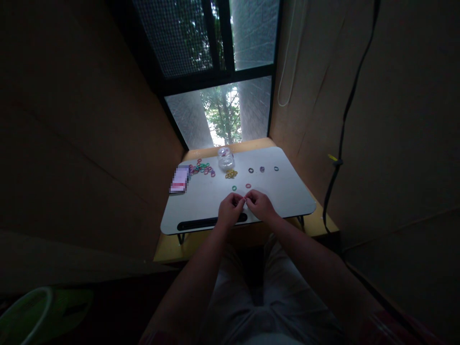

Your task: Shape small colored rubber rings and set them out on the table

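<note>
My left hand [230, 209] and my right hand [260, 204] meet over the front of a white lap table [201, 203]. Both are closed in a pinch, fingertips together. Whatever lies between them is too small to make out. Just beyond the fingers are a green ring [234, 188] and a pink ring [248, 186], small loops resembling hair ties. Farther back sit a dark ring [250, 170], a purple ring [262, 169] and another green ring [276, 168]. A heap of yellow rings [231, 174] lies left of these, and a mixed-colour heap [201, 167] spreads at the back left.
A clear plastic container [225, 159] stands at the table's back. On the left edge rests a phone-like slab [179, 179], its face blurred. A dark slot [197, 224] runs along the front. To the right hangs a black cable [341, 129]; a window [223, 115] is behind.
</note>
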Demonstrator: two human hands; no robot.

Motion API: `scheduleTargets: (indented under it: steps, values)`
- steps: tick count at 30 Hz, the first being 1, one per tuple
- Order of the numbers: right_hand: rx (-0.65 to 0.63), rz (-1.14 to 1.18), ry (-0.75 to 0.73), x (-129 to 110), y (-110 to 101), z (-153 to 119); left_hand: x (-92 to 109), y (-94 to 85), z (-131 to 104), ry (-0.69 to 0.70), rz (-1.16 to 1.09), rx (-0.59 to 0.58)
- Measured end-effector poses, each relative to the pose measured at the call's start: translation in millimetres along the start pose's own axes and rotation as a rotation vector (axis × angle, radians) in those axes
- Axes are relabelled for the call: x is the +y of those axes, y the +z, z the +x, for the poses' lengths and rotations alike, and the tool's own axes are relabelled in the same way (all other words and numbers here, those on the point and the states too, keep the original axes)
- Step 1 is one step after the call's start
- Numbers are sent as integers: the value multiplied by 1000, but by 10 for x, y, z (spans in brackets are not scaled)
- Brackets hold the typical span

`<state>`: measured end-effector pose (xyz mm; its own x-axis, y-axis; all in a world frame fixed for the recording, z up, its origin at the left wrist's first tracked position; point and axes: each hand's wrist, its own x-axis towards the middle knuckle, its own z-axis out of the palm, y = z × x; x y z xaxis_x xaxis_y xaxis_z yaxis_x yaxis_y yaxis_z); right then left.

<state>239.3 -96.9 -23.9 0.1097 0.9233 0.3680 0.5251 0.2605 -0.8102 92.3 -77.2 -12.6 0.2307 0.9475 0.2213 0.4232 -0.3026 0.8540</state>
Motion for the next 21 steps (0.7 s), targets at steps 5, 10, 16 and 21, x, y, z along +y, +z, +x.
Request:
scheduleTargets:
  steps: [5,10,16,21]
  values:
    - [-6,-4,-5,12,4,1,-12,6,-1,2,-15,-3]
    - [-9,-10,-5,15,3,1,-17,4,-2,9,20,1]
    - [-7,-5,-8,20,4,-2,-4,-1,-5,5,18,0]
    - [-3,-4,-13,2,-5,0,-17,3,-3,8,24,-2]
